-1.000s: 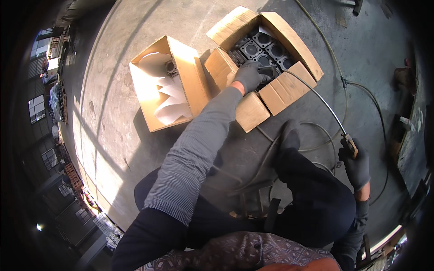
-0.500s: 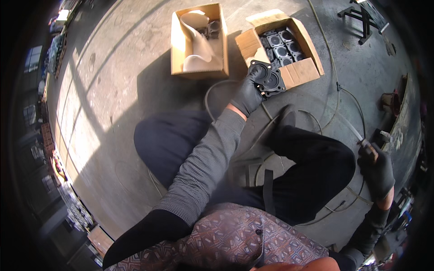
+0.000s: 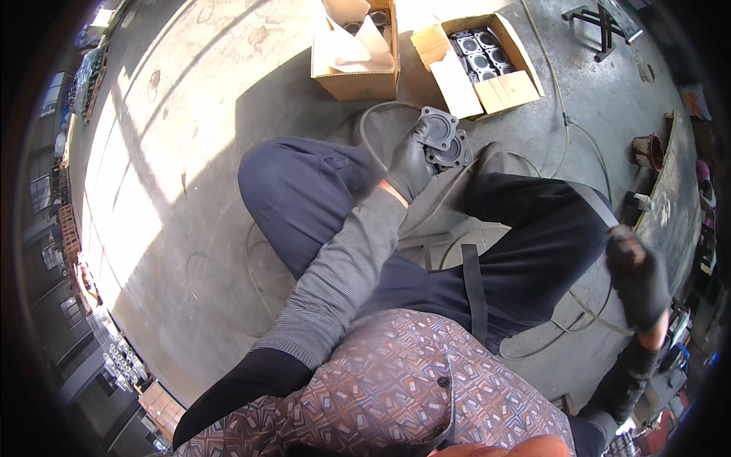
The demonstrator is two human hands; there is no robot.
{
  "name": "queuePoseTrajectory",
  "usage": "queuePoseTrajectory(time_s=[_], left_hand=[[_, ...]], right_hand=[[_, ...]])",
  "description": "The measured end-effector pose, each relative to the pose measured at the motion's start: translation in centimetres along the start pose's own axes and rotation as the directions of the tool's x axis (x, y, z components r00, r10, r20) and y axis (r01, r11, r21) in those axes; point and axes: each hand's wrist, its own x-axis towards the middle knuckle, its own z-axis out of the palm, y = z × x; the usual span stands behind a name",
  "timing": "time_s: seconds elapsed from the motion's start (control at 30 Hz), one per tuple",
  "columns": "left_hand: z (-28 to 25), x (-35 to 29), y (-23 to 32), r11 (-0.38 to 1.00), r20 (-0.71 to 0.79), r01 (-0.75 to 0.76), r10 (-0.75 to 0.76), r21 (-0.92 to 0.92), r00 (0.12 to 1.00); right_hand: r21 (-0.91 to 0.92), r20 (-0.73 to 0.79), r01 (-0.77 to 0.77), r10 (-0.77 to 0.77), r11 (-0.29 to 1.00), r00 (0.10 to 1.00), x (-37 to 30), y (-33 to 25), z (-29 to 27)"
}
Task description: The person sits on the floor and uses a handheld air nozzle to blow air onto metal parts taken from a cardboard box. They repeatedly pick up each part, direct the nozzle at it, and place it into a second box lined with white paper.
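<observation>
My left hand (image 3: 411,169), in a black glove, is closed round a few square metal flanges (image 3: 439,127) with round faces and holes at the corners. They are fanned over one another above the floor, between my knees and the boxes. Over by my right knee, my gloved right hand (image 3: 641,283) grips a long, flat-bladed tool (image 3: 596,203) by its brownish handle. Its blade points up and to the left, away from the flanges; whether it is a file or a knife I cannot tell.
An open cardboard box (image 3: 358,86) with paper sheets and some metal parts stands ahead. Right of it, another open box (image 3: 506,93) holds rows of similar flanges. A hose (image 3: 557,99) snakes over the floor. A rusty bucket (image 3: 647,151) and a black metal stand (image 3: 603,30) are at right.
My left hand has drawn the flanges away from the right-hand box, toward me, and tilted them so their faces catch light. My right hand still grips the tool, its blade now crossing my knee.
</observation>
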Motion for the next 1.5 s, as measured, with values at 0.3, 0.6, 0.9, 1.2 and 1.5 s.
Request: queuePoseTrajectory(time_s=[0.3,0.6,0.9,1.2,1.5], left_hand=[[-0.3,-1.7,0.7,0.998,-0.027,-0.064,0.064,-0.015,0.998],[-0.9,-1.4,1.2,0.99,-0.023,-0.048,0.046,-0.13,0.999],[-3.3,-0.8,1.8,0.848,0.25,0.294,-0.199,-0.442,0.948],[-0.4,-2.3,1.1,0.878,0.293,0.169,-0.034,-0.448,0.956],[0.6,-2.7,0.9,0.821,0.356,0.3,-0.127,-0.486,0.926]], right_hand=[[0.189,0.001,-0.249,0.254,0.95,0.967,-4.1,-1.5,0.7],[0.033,0.062,-0.115,0.113,0.993,0.992,-6.1,-1.4,0.8],[0.139,-0.108,-0.237,0.252,0.962,0.962,-7.1,-2.1,0.3],[0.142,0.122,-0.055,0.038,0.988,0.992,-5.7,-1.5,1.6],[0.066,0.053,0.129,-0.132,0.989,0.99,-5.2,0.4,2.4]])
